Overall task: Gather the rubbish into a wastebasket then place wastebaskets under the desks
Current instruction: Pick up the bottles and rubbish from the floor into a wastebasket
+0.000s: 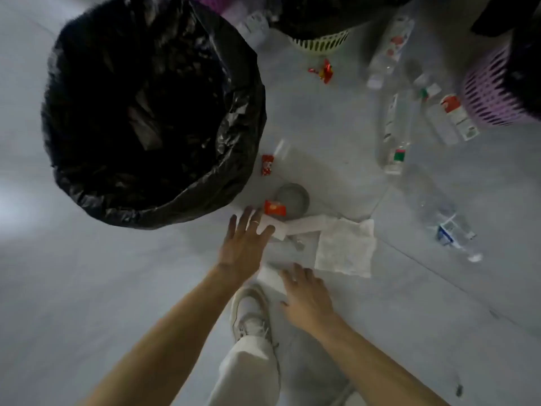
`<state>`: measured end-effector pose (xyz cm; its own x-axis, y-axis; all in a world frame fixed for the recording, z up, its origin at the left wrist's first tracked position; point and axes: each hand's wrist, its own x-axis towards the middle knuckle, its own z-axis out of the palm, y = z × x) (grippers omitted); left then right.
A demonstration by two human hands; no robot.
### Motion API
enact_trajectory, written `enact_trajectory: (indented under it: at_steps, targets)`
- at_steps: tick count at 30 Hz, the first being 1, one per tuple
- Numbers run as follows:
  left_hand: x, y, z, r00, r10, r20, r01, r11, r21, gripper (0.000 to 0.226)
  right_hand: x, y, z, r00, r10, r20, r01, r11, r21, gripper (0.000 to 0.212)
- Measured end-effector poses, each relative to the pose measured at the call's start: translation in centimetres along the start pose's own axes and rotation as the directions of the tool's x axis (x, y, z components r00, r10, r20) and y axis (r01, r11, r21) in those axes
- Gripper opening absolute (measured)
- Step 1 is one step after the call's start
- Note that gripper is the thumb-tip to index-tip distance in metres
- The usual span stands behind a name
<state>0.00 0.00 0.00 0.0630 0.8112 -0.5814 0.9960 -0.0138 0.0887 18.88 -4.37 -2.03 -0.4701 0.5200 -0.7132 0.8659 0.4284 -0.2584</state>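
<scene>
The wastebasket [244,92], lined with a black bag, fills the upper left of the frame. Loose rubbish lies on the grey floor [87,273] to its right and below it. At centre are a white paper strip [304,222], a square tissue [345,247], a round grey lid [292,196] and a red wrapper [274,207] touching the lid. A second red wrapper [267,164] lies just beside the bag.

The left hand [246,244] has its fingers spread and straight over the end of the strip and grips nothing. The right hand [304,294], lower centre, has its fingers loosely splayed and also holds nothing. A white paper scrap [270,276] lies beside its fingertips.

Clear plastic bottles [393,133] and a carton [456,118] are scattered at the right. A yellow-green basket [322,42] is at top centre and a purple basket [491,92] at the right edge. A white shoe [251,309] shows at lower centre.
</scene>
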Motion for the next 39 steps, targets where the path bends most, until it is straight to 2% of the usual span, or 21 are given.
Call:
enact_trajectory:
  at_steps: [1, 2, 3, 5, 7, 9, 11, 13, 15, 18, 21, 24, 26, 27, 28, 30, 32, 34, 35, 37, 39]
  targets:
    - [0.2, -0.1, 0.5, 0.999, 0.041, -0.029, -0.04, 0.999, 0.028, 0.055, 0.9, -0.1, 0.5, 0.999, -0.04, -0.011, 0.04, 0.999, 0.018, 0.066]
    - [0.5, -0.3, 1.1, 0.995, 0.064, -0.082, -0.063, 0.998, 0.015, 0.055, 1.6, 0.4, 1.2, 0.998, -0.039, -0.053, 0.036, 0.998, -0.056, 0.063]
    - [1.0, -0.6, 1.8, 0.986, 0.115, -0.119, -0.11, 0.993, 0.045, 0.057, 2.4, 0.8, 1.6, 0.997, -0.067, -0.036, 0.063, 0.992, -0.105, 0.059]
    - [1.5, -1.2, 1.9, 0.967, 0.188, -0.174, -0.172, 0.98, 0.103, 0.061, 4.0, 1.7, 0.0, 0.993, -0.115, 0.002, 0.115, 0.99, -0.083, 0.056]
    - [1.3, -1.1, 2.0, 0.946, 0.226, -0.233, -0.197, 0.97, 0.139, 0.064, 4.5, 2.2, -1.4, 0.987, -0.15, 0.055, 0.155, 0.983, -0.099, 0.06]
    - [1.1, -0.9, 0.7, 0.959, 0.227, -0.168, -0.217, 0.973, 0.074, 0.063, 5.1, 2.4, -3.8, 0.989, -0.076, 0.129, 0.082, 0.996, -0.045, 0.069]
    - [-0.1, -0.4, -1.0, 0.967, 0.171, -0.189, -0.173, 0.985, 0.003, 0.059, 4.7, 2.5, -6.9, 0.963, -0.038, 0.268, 0.03, 0.999, 0.033, 0.07]
    - [-1.8, 0.4, -3.4, 0.97, 0.112, -0.218, -0.13, 0.989, -0.071, 0.053, 3.7, 2.5, -10.7, 0.933, -0.038, 0.358, -0.007, 0.992, 0.123, 0.049]
    - [-4.0, 1.1, -6.2, 0.953, 0.051, -0.299, -0.097, 0.986, -0.138, 0.046, 2.1, 2.4, -14.8, 0.937, -0.033, 0.347, -0.051, 0.971, 0.232, 0.028]
    - [-6.9, 1.1, -11.2, 0.893, -0.01, -0.45, -0.091, 0.975, -0.201, 0.044, -0.4, 2.0, -21.8, 0.987, -0.044, 0.157, -0.001, 0.961, 0.276, 0.02]
    - [-9.9, -0.1, -16.7, 0.718, -0.057, -0.694, -0.125, 0.97, -0.209, 0.043, -2.6, 1.3, -27.8, 0.983, -0.131, -0.128, 0.166, 0.932, 0.321, 0.018]
    - [-11.9, -2.6, -21.6, 0.488, -0.261, -0.833, -0.115, 0.927, -0.357, 0.041, -4.6, -0.5, -31.5, 0.887, -0.147, -0.437, 0.369, 0.796, 0.481, 0.02]
    - [-12.4, -4.9, -23.2, 0.379, -0.464, -0.801, -0.041, 0.856, -0.516, 0.038, -5.1, -2.5, -32.6, 0.804, -0.118, -0.583, 0.496, 0.673, 0.548, 0.017]
    - [-12.4, -6.2, -23.4, 0.363, -0.559, -0.745, 0.017, 0.804, -0.595, 0.037, -5.1, -3.7, -32.8, 0.786, -0.112, -0.608, 0.53, 0.629, 0.569, 0.017]
    - [-12.1, -7.4, -23.3, 0.376, -0.634, -0.676, 0.076, 0.748, -0.66, 0.036, -4.5, -4.9, -33.0, 0.782, -0.115, -0.613, 0.544, 0.606, 0.581, 0.019]
    - [-11.2, -9.5, -22.2, 0.462, -0.704, -0.54, 0.162, 0.665, -0.729, 0.04, -2.9, -6.7, -33.0, 0.804, -0.146, -0.576, 0.536, 0.597, 0.597, 0.029]
    - [-10.4, -10.4, -20.6, 0.568, -0.681, -0.462, 0.219, 0.666, -0.713, 0.048, -1.1, -7.4, -32.4, 0.844, -0.16, -0.512, 0.495, 0.6, 0.629, 0.04]
    - [-9.9, -10.2, -19.3, 0.619, -0.633, -0.465, 0.231, 0.712, -0.663, 0.049, -0.5, -6.9, -31.2, 0.859, -0.124, -0.497, 0.46, 0.611, 0.644, 0.037]
    - [-9.9, -9.8, -18.7, 0.618, -0.611, -0.495, 0.218, 0.738, -0.638, 0.047, -0.5, -6.4, -30.4, 0.86, -0.096, -0.501, 0.448, 0.611, 0.652, 0.03]
    - [-10.2, -8.2, -17.5, 0.571, -0.526, -0.63, 0.167, 0.826, -0.539, 0.04, -0.7, -5.1, -28.7, 0.855, -0.038, -0.517, 0.43, 0.609, 0.667, 0.017]
    - [-10.3, -5.4, -15.4, 0.523, -0.367, -0.769, 0.049, 0.914, -0.403, 0.032, -0.8, -3.1, -25.9, 0.853, 0.024, -0.521, 0.396, 0.619, 0.678, 0.012]
